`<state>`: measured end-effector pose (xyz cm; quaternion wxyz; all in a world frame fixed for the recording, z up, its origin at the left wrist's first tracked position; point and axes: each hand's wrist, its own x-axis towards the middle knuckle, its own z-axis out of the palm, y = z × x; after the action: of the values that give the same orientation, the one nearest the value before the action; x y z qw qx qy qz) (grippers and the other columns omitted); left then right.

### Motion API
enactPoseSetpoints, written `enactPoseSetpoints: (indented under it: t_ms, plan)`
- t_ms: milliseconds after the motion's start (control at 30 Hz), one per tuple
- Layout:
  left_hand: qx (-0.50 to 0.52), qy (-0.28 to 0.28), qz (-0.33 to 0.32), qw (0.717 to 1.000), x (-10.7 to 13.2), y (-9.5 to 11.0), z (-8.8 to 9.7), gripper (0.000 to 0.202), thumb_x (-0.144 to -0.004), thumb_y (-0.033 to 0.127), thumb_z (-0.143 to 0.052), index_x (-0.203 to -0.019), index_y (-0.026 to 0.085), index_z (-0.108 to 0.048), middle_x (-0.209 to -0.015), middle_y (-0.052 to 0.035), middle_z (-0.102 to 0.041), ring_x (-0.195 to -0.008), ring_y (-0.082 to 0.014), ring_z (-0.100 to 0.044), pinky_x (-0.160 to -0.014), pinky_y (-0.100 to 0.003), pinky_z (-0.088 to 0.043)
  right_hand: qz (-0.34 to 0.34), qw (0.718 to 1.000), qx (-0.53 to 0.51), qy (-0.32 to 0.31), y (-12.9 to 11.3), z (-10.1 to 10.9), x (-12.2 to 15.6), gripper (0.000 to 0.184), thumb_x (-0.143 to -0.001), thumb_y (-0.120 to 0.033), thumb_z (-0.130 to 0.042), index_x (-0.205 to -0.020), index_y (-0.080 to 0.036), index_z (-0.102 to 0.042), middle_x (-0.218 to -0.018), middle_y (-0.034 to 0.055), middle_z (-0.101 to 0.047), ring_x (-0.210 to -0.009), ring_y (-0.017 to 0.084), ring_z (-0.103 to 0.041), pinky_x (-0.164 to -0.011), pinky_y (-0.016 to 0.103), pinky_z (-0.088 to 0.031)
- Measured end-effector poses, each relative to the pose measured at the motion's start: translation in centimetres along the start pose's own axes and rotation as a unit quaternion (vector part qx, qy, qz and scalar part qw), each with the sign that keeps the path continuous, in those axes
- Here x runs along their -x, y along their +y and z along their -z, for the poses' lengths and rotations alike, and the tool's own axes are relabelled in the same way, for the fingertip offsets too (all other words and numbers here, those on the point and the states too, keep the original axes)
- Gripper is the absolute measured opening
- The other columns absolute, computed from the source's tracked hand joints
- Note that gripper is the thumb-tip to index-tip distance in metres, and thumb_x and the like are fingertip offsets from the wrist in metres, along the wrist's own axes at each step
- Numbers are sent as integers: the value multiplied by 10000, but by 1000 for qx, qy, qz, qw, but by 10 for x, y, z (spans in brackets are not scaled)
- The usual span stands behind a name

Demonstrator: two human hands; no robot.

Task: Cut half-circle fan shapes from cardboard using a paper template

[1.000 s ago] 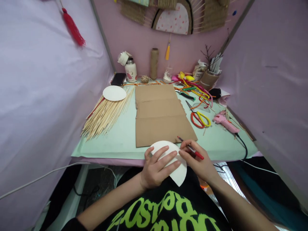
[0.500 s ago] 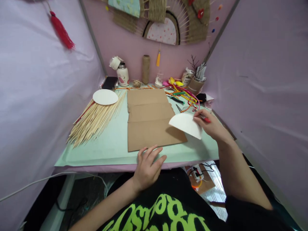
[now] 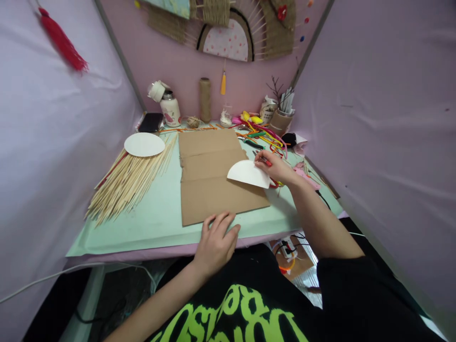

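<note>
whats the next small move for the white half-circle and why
I'd probably lower the white half-circle onto the cardboard: the right grip holds it and a red pen, it seems to hover just above, and the left grip is at the cardboard's near edge.

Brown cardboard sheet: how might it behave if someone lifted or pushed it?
The brown cardboard sheet looks thin, so likely light for its size. Its two creases might bend if one end is lifted. Lying flat, it would probably slide when pushed.
</note>
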<state>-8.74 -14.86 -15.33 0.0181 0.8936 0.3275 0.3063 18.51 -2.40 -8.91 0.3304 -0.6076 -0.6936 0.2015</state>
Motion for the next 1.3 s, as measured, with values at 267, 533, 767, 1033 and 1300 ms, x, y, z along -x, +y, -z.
enactPoseSetpoints:
  t_ms: [267, 533, 767, 1033, 1300]
  plan:
    - [3, 9, -6, 1000, 0, 0, 0, 214, -883, 157, -521, -1059, 185, -639, -1253, -121, -630, -1215, -258, -528, -995, -451, -366, -108, 967, -173, 152, 9, -5, 7, 198, -735, -329, -603, -866, -221, -501, -693, -23, -513, -580, 134, -484, -521, 266, -421]
    - [12, 29, -2, 1000, 1, -2, 1, 205, -866, 154, -539, -1040, 174, -645, -1228, -130, -638, -1214, -264, -529, -1000, -453, -377, -148, 952, -220, 154, 7, 15, 7, 253, -674, -316, -674, -842, -225, -508, -666, -15, -562, -612, 159, -570, -552, 306, -516]
    - [11, 41, -7, 999, 2, -2, 0, 190, -869, 156, -535, -1022, 173, -647, -1211, -126, -648, -1198, -261, -537, -998, -457, -380, -143, 937, -155, 278, 38, 22, -17, 240, -729, -358, -581, -875, -227, -444, -738, 0, -539, -685, 175, -572, -640, 348, -530]
    - [44, 53, 0, 998, 4, -2, 0, 199, -856, 145, -546, -1027, 171, -644, -1207, -128, -645, -1208, -258, -531, -1016, -463, -367, -106, 953, 21, 283, 17, 4, -5, 277, -807, -374, -573, -1007, -195, -503, -1001, 131, -632, -906, 270, -591, -861, 458, -432]
    - [148, 138, 155, 967, 9, -26, 39, 324, -846, 128, -549, -1153, 222, -593, -1329, -127, -516, -1278, -258, -452, -1054, -454, -373, 47, 989, 66, 125, -13, -56, 51, 260, -898, -324, -511, -1128, -206, -540, -1280, 126, -604, -1157, 267, -571, -950, 439, -448]
